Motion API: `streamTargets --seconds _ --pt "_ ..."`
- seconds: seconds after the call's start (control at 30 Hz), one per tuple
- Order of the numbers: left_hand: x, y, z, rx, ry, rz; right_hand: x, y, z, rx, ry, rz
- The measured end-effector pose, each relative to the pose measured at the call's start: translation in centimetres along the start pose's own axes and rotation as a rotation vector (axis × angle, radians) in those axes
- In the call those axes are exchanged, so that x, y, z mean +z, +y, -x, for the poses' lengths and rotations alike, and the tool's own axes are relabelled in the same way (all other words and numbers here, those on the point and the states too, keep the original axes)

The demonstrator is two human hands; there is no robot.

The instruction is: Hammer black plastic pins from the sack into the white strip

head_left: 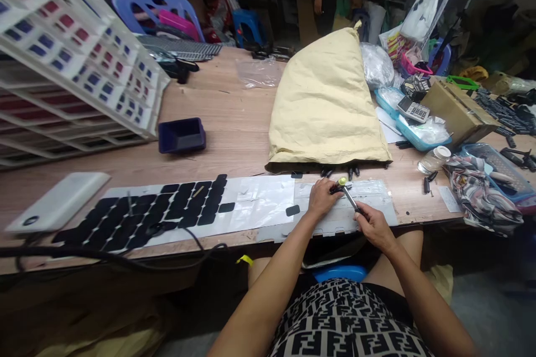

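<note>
In my right hand (pixel 374 225) is a small hammer (pixel 350 198) with a metal shaft and a yellow-green head. My fingers are closed round its lower end. The head is over the fingertips of my left hand (pixel 321 198), which pinch a small black part (pixel 335 188). What kind of part it is cannot be made out. Both hands are above a worn grey-white board (pixel 372 201) at the table's front edge. Several small black pieces lie just beyond, by the lower edge of a large pale yellow sack (pixel 326 106).
Left of my hands, a white sheet (pixel 268 195) carries rows of black rounded pieces (pixel 184 201). A dark blue bin (pixel 182 135), a white crate (pixel 84 56) and a white device (pixel 58 201) stand farther left. To the right are a jar (pixel 434 160), a calculator (pixel 413 109) and patterned cloth (pixel 481 192).
</note>
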State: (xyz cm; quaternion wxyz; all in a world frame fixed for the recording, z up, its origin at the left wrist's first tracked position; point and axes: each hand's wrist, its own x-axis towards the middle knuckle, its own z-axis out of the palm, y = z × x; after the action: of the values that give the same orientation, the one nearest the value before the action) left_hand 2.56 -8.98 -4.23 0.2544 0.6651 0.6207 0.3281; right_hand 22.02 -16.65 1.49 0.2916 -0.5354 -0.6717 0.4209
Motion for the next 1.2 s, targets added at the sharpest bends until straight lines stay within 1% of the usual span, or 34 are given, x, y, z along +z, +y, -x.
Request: streamTargets --seconds 0.07,0.13,0.2,0.33,0.4,0.47,0.53,0.57,0.6,0.67,0.73,0.77,0.8,0.87,0.97,1.0,1.03,1.07,1.1,1.13,1.17,1.2 --pt "0.0 0.0 0.0 -0.006 0.0 -0.006 0.1 0.3 -0.1 0.034 -0.043 -0.033" --pt "0.0 0.0 0.0 -0.006 0.004 0.004 -0.2 0.8 -0.4 0.083 -0.032 -0.066" --pt "0.1 -0.1 0.0 0.0 0.006 0.017 -1.2 1.6 -1.2 0.128 0.044 -0.099" --pt "0.3 -0.3 -0.2 0.011 0.011 0.026 -4.0 3.8 -3.3 0.161 0.25 -0.174" --pt "0.2 -0.3 -0.4 0.023 0.022 0.036 -5.2 4.8 -4.2 0.16 0.286 -0.23" --pt "-0.2 -0.1 0.1 0.068 0.049 0.097 -6.0 5.6 -4.8 0.161 0.311 -0.291" --pt "-0.7 0.3 1.7 0.17 0.064 0.203 -6.3 6.2 -5.1 0.165 0.338 -0.331" --pt "-1.0 0.5 3.1 0.237 0.044 0.254 -6.3 6.4 -5.1 0.165 0.347 -0.339" --pt "-1.1 0.7 4.8 0.306 -0.003 0.292 -6.2 6.7 -5.1 0.16 0.352 -0.344" --pt "-1.1 0.8 8.8 0.415 -0.152 0.313 -6.1 7.0 -5.1 0.138 0.342 -0.35" --pt "-0.7 0.4 12.7 0.45 -0.283 0.271 -5.9 7.3 -5.0 0.109 0.335 -0.353" --pt "-0.3 0.0 14.4 0.428 -0.326 0.234 -5.8 7.4 -4.9 0.098 0.334 -0.352" --pt "0.2 -0.6 15.6 0.378 -0.352 0.187 -5.8 7.4 -4.9 0.092 0.334 -0.349" --pt "1.1 -1.8 17.1 0.212 -0.383 0.061 -5.8 7.3 -4.8 0.092 0.34 -0.343" --pt "2.3 -3.4 17.1 -0.092 -0.445 -0.19 -5.7 7.0 -4.7 0.101 0.344 -0.339" --pt "2.4 -3.6 16.9 -0.173 -0.478 -0.261 -5.7 6.9 -4.6 0.101 0.345 -0.337" --pt "2.4 -3.6 16.8 -0.226 -0.511 -0.307 -5.7 6.8 -4.6 0.1 0.345 -0.334" --pt "2.3 -3.4 16.7 -0.241 -0.539 -0.315 -5.6 6.8 -4.6 0.097 0.344 -0.331" --pt "2.0 -2.9 16.6 -0.213 -0.559 -0.283 -5.6 6.7 -4.5 0.094 0.344 -0.33" --pt "1.6 -2.1 16.5 -0.146 -0.562 -0.217 -5.5 6.7 -4.5 0.09 0.344 -0.33" --pt "1.1 -1.3 16.3 -0.058 -0.54 -0.127 -5.5 6.7 -4.5 0.088 0.343 -0.331" --pt "0.5 -0.3 15.8 0.032 -0.49 -0.03 -5.5 6.7 -4.5 0.088 0.343 -0.331"
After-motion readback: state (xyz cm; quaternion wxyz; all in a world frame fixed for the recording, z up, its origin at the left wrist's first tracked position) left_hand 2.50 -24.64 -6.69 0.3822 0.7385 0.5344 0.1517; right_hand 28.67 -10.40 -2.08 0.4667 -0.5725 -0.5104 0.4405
